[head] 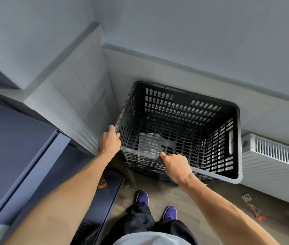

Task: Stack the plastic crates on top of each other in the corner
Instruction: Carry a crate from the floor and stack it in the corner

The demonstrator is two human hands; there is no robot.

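A black perforated plastic crate stands in the corner of the room, its open top facing me, pressed close to the tiled back wall. It appears to rest on another crate, whose lattice side shows below the near rim. My left hand grips the crate's near left corner. My right hand holds the near rim, thumb on top of the edge. The crate is empty; pale floor or paper shows through its slotted bottom.
A white radiator sits against the wall right of the crate. A dark blue cabinet fills the left side. Small orange and grey items lie on the wood floor at right. My purple shoes stand just before the crates.
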